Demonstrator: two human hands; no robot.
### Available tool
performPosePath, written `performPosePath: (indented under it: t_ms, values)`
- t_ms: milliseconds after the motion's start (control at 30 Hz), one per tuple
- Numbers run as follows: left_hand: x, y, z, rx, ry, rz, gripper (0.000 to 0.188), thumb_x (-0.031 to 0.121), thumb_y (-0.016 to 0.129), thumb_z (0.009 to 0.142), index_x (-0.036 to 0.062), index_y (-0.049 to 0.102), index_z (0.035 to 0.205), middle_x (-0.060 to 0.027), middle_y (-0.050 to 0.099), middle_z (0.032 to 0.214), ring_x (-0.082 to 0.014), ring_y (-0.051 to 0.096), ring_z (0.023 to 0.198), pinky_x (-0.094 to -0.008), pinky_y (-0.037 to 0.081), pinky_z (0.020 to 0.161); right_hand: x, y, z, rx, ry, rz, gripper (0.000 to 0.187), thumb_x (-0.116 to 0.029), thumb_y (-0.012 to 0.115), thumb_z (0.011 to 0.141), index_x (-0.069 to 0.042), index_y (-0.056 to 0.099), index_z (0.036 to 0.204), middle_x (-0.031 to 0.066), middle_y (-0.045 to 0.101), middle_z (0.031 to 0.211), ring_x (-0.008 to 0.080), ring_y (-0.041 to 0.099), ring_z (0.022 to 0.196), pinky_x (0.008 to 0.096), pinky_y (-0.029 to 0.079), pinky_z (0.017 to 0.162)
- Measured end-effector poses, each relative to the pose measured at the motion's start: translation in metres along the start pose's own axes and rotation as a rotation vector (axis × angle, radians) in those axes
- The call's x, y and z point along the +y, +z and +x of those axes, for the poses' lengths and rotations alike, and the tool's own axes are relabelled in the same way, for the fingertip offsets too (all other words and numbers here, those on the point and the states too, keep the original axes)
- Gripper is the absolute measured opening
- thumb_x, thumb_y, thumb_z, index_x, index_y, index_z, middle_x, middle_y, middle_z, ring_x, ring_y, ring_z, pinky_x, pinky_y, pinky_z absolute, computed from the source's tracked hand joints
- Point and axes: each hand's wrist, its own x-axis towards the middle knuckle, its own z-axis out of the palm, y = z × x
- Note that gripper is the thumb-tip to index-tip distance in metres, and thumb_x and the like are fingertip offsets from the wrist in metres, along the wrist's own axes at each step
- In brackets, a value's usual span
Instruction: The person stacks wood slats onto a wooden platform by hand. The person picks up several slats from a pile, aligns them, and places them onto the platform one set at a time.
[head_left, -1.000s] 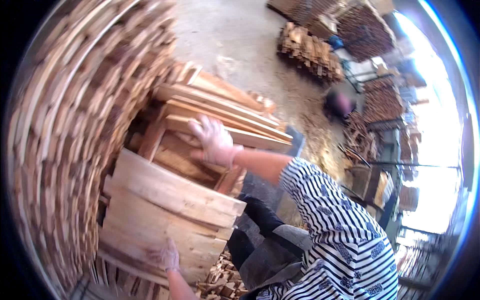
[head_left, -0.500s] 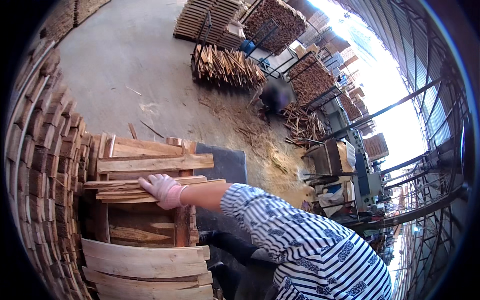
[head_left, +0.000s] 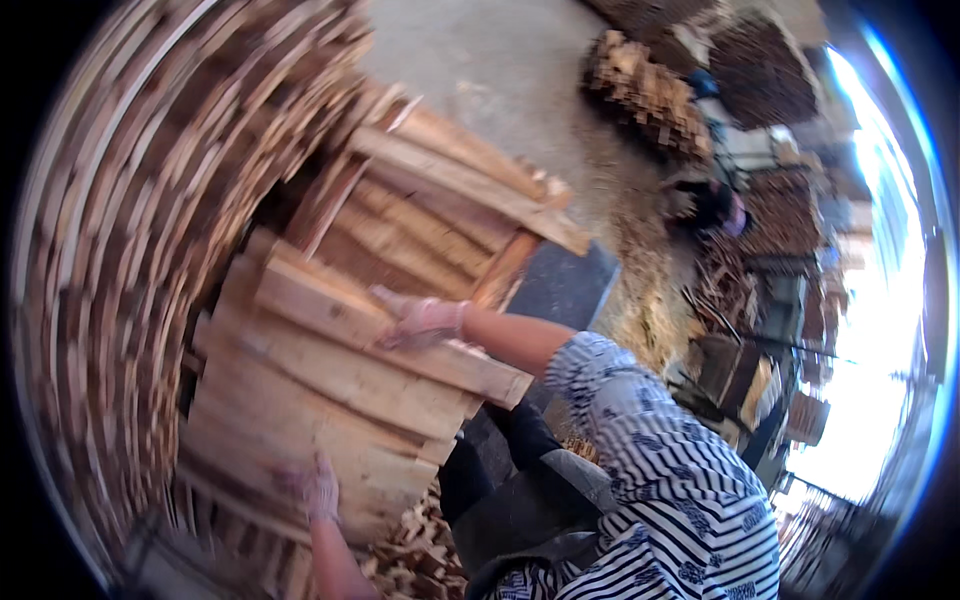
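The picture is motion-blurred. My right hand (head_left: 420, 320), in a pale glove, grips the top wooden plank (head_left: 330, 305) of a pile of wide planks (head_left: 330, 400) in front of me. My striped sleeve (head_left: 640, 420) runs back from it. Low on the pile's near edge, my gloved left hand (head_left: 318, 488) presses with fingers up; its grip is too blurred to read. Behind the pile stands a wooden crate frame (head_left: 440, 200) of slanted boards.
A tall wall of stacked wood strips (head_left: 130, 250) curves along the left. Wood scraps (head_left: 420, 550) lie by my knees. A dark mat (head_left: 565, 285) covers the concrete floor. Far right are wood bundles (head_left: 650, 90), machinery (head_left: 760, 370) and a crouching person (head_left: 710, 205).
The view swung back and closer to the plank pile. My right hand came down from the crate's boards onto the pile's top plank. My left hand is in view again.
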Motion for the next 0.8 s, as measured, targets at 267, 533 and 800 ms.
performPosePath:
  t_ms: [267, 533, 800]
  values:
    - [-0.020, 0.020, 0.014, 0.095, -0.102, -0.066, 0.130, 0.084, 0.047, 0.079, -0.0070, -0.009, 0.153, -0.0443, -0.009, 0.155, -0.0630, -0.002, 0.143, -0.0707, 0.014, 0.112, -0.066, 0.038, -0.020, 0.264, 0.187, -0.540, 0.096, -0.029, 0.071, 0.082, -0.003, 0.015, 0.155, 0.0266, 0.050, 0.134, 0.0382, 0.055, 0.123, 0.0433, 0.048, 0.103]
    - [-0.028, 0.043, 0.013, 0.166, -0.060, -0.096, 0.127, 0.081, 0.047, 0.082, -0.0071, -0.011, 0.153, -0.0455, -0.010, 0.154, -0.0635, 0.000, 0.143, -0.0686, 0.012, 0.114, -0.040, -0.046, 0.016, 0.422, 0.180, -0.307, 0.089, -0.043, 0.065, 0.089, -0.004, 0.019, 0.155, 0.0299, 0.055, 0.132, 0.0407, 0.061, 0.115, 0.0461, 0.051, 0.094]
    - [-0.022, 0.025, 0.012, 0.064, -0.096, -0.102, 0.128, 0.080, 0.050, 0.081, -0.0066, -0.014, 0.153, -0.0452, -0.011, 0.154, -0.0630, -0.001, 0.143, -0.0677, 0.009, 0.115, -0.055, -0.055, 0.025, 0.382, 0.119, -0.652, 0.076, -0.048, 0.059, 0.091, -0.002, 0.037, 0.146, 0.0260, 0.055, 0.133, 0.0394, 0.055, 0.125, 0.0460, 0.044, 0.106]
